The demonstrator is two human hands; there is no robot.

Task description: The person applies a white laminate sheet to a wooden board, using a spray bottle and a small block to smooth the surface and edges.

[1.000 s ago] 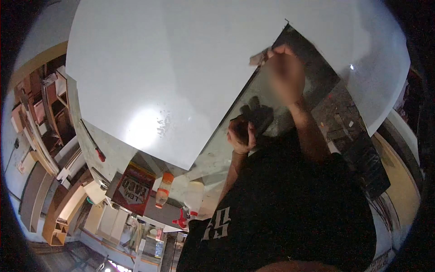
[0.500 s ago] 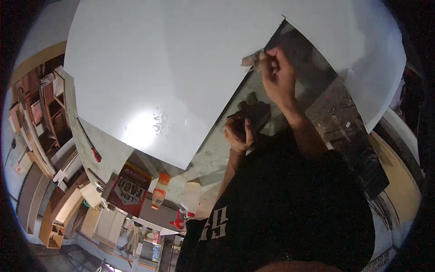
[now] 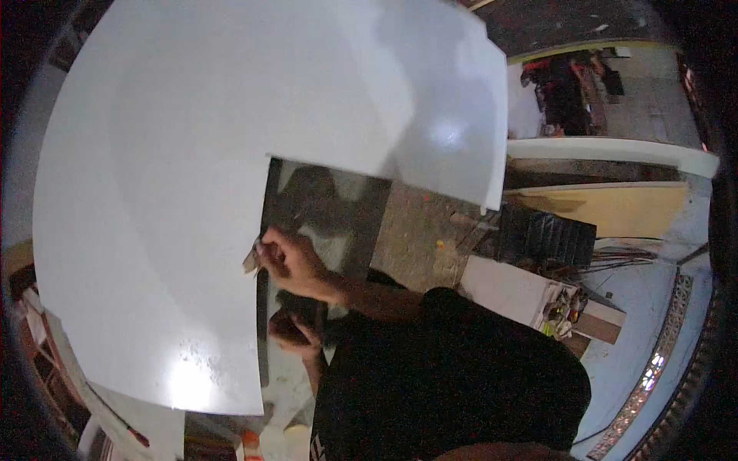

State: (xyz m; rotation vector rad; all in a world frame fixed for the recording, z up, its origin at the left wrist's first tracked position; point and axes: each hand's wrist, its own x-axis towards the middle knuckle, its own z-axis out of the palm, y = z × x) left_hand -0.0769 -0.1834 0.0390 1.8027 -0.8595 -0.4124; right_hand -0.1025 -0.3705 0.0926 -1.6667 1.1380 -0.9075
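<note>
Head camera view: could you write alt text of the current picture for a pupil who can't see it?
A person's right hand pinches a small pale piece at the edge of a large white sheet. The left hand is curled, lower in the picture; whether it holds anything is unclear.

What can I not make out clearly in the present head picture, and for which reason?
In the head view:
Small pale piece in the right hand: partly covered by that hand and blurred; material unclear.
Left hand: too dark to tell whether it holds anything.
White sheet: far side cut off by the upper edge.
Orange bottle: cut off by the lower edge.
Clutter at right: too small to identify.
</note>
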